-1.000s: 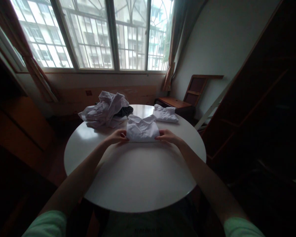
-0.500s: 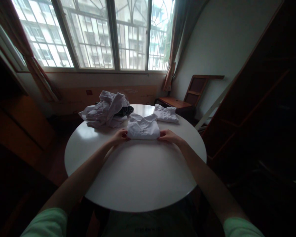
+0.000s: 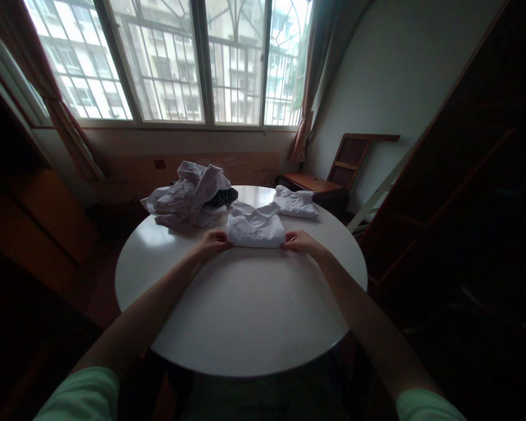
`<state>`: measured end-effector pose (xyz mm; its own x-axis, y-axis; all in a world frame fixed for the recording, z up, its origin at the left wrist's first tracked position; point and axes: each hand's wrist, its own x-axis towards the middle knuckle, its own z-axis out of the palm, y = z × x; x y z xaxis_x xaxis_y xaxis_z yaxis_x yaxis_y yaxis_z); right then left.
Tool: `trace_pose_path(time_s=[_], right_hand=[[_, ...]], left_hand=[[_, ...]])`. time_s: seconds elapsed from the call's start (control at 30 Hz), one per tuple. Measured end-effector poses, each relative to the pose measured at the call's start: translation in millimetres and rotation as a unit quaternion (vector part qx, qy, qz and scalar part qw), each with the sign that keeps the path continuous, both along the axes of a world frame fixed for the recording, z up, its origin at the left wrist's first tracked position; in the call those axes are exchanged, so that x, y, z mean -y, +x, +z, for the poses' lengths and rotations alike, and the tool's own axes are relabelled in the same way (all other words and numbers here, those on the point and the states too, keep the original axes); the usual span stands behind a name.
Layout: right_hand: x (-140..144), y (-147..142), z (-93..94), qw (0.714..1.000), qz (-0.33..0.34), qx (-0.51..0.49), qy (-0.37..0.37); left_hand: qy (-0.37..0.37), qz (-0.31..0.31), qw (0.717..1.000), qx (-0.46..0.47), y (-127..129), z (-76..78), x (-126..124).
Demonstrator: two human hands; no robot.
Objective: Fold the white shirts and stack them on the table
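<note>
A folded white shirt (image 3: 256,225) lies on the round white table (image 3: 249,316), its collar toward the window. My left hand (image 3: 214,241) grips the near left corner of the shirt between thumb and fingers. At the opposite near corner, my right hand (image 3: 298,241) pinches the shirt in the same way. Just behind it to the right rests a second folded white shirt (image 3: 296,203). A heap of crumpled white clothes (image 3: 188,196) sits at the back left, with a dark striped cloth (image 3: 221,197) showing at its right side.
Beyond the table's far right edge stands a wooden chair (image 3: 346,161) by the wall. A barred window (image 3: 166,70) with tied curtains (image 3: 65,123) spans the back. Dark wooden furniture (image 3: 425,193) leans in on the right, and a brown cabinet (image 3: 35,228) is at left.
Almost nothing differs. Both hands stay at the near corners of the folded shirt, and the view has shifted very slightly.
</note>
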<state>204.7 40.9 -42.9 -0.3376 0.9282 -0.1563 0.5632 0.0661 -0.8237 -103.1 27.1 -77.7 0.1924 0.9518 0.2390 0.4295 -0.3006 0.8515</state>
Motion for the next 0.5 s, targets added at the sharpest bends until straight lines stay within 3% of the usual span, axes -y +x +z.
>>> trace_pose_path(time_s=[0.1,0.27,0.5], right_hand=[[-1.6,-0.3,-2.0,1.000,-0.014,-0.006,0.002],[-8.1,1.8,-8.3,0.998,-0.011,-0.053,-0.029],[-12.0,8.3,-12.6,0.997,0.000,-0.072,-0.033]], left_hand=[[0.005,-0.007,1.000,-0.001,-0.4,0.2,0.4],[0.040,0.031,0.999,-0.007,0.2,2.4,2.2],[-0.092,-0.022,0.993,0.070,4.3,9.0,5.2]])
